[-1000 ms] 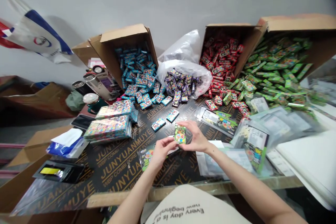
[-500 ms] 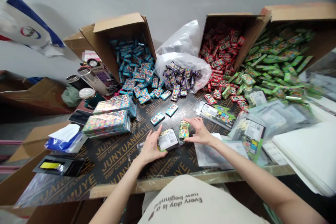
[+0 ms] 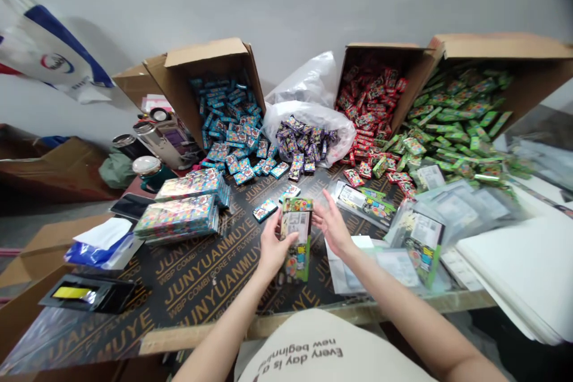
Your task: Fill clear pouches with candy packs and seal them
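Note:
My left hand (image 3: 274, 246) grips a green printed packet (image 3: 302, 259) with a white label, its thumb across the front. The packet is held upright over the dark plywood table, and its top end shows a green, colourful band. My right hand (image 3: 335, 228) is open at the packet's upper right edge, fingers stretched and slightly blurred; whether they touch it I cannot tell. Just behind the packet lie two small blue boxes, one (image 3: 265, 210) to the left and another (image 3: 290, 192) partly hidden by it.
Cartons of small blue (image 3: 230, 110), red (image 3: 371, 98) and green boxes (image 3: 465, 113) lean at the back, around a plastic bag (image 3: 342, 140) of purple ones. Stacked wrapped packs (image 3: 179, 215) stand left. Flat packets (image 3: 421, 239) and white sheets (image 3: 514, 262) lie right.
The left hand has raised the packet from the table to upright. The small green box by my right hand no longer shows separately. The right hand has moved in beside the packet, fingers straighter.

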### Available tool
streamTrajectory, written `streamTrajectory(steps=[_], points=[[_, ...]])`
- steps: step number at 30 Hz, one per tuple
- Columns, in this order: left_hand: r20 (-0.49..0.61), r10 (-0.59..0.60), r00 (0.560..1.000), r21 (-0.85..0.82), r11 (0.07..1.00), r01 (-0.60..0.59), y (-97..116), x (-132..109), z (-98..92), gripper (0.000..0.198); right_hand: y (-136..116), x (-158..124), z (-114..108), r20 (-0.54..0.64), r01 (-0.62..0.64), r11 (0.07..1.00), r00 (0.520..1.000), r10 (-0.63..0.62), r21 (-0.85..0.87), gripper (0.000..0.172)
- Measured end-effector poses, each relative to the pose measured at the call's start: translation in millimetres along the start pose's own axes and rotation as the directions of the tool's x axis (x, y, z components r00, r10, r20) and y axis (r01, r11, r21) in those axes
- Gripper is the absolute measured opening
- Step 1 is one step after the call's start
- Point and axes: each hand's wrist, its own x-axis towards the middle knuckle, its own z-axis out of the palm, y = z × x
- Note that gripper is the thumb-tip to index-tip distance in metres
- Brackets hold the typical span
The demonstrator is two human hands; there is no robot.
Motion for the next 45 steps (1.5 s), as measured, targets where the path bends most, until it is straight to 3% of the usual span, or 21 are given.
streamTrajectory(steps=[2, 5, 7, 10, 13, 15, 17, 19, 22, 24, 27, 31, 34, 37, 40, 45], points=[[0.051, -0.056, 0.997, -0.196, 0.978, 0.065, 0, -8, 13.4, 0.046, 4, 0, 9, -0.114, -0.082, 0.992, 0.989, 0.093, 0.095, 0.065], [0.065, -0.150, 0.987, -0.376, 0.912, 0.164, 1, -26, 29.0, 0.036, 9, 0, 19, -0.219, -0.127, 0.983, 0.964, 0.154, 0.133, 0.056], [0.012, -0.259, 0.966, -0.508, 0.831, 0.229, 3, -36, 36.2, 0.036, 10, -2, 23, -0.211, -0.143, 0.985, 0.964, 0.162, 0.099, 0.053], [-0.025, -0.451, 0.892, -0.686, 0.656, 0.313, 5, -38, 40.8, 0.039, 9, -10, 25, -0.164, -0.156, 0.984, 0.972, 0.167, 0.081, 0.051], [0.066, -0.555, 0.829, -0.756, 0.515, 0.405, 8, -24, 36.2, 0.033, 4, -17, 22, -0.112, -0.175, 0.960, 0.973, 0.202, 0.217, 0.046], [0.146, -0.572, 0.807, -0.734, 0.484, 0.476, 10, -12, 30.3, 0.025, 3, -19, 16, -0.099, -0.197, 0.928, 0.966, 0.238, 0.317, 0.044], [0.197, -0.560, 0.805, -0.689, 0.505, 0.520, 12, -2, 24.8, 0.019, 4, -17, 10, -0.096, -0.225, 0.910, 0.957, 0.274, 0.348, 0.046], [0.198, -0.523, 0.829, -0.657, 0.557, 0.508, 15, 4, 20.3, 0.014, 7, -14, 4, -0.083, -0.262, 0.911, 0.950, 0.302, 0.318, 0.046], [0.153, -0.456, 0.877, -0.609, 0.655, 0.447, 20, 10, 14.3, 0.015, 11, -11, -6, -0.037, -0.292, 0.938, 0.952, 0.304, 0.185, 0.027], [0.135, -0.406, 0.904, -0.549, 0.728, 0.409, 22, 13, 10.0, 0.011, 11, -12, -12, -0.014, -0.208, 0.978, 0.978, 0.209, 0.031, 0.014], [0.158, -0.317, 0.935, -0.400, 0.845, 0.353, 23, 18, 4.2, 0.016, 7, -17, -18, 0.022, -0.061, 0.985, 0.998, 0.065, -0.159, 0.019], [0.236, -0.286, 0.929, -0.284, 0.894, 0.348, 25, 25, 0.7, 0.026, 0, -19, -19, 0.008, -0.078, 0.970, 0.997, 0.082, -0.231, 0.028], [0.287, -0.271, 0.919, -0.211, 0.918, 0.337, 29, 29, -0.9, 0.020, -5, -17, -18, 0.011, -0.102, 0.954, 0.994, 0.109, -0.283, 0.026], [0.317, -0.185, 0.930, -0.122, 0.965, 0.233, 33, 29, -4.5, 0.011, -9, -16, -19, 0.057, -0.082, 0.944, 0.993, 0.105, -0.318, 0.022], [0.333, -0.039, 0.942, -0.014, 0.999, 0.046, 34, 26, -8.7, 0.010, -9, -21, -22, 0.123, 0.007, 0.941, 0.992, 0.037, -0.339, 0.019], [0.388, 0.123, 0.914, 0.051, 0.987, -0.154, 38, 21, -7.7, 0.013, -5, -37, -20, 0.174, 0.192, 0.909, 0.975, -0.134, -0.371, 0.016]])
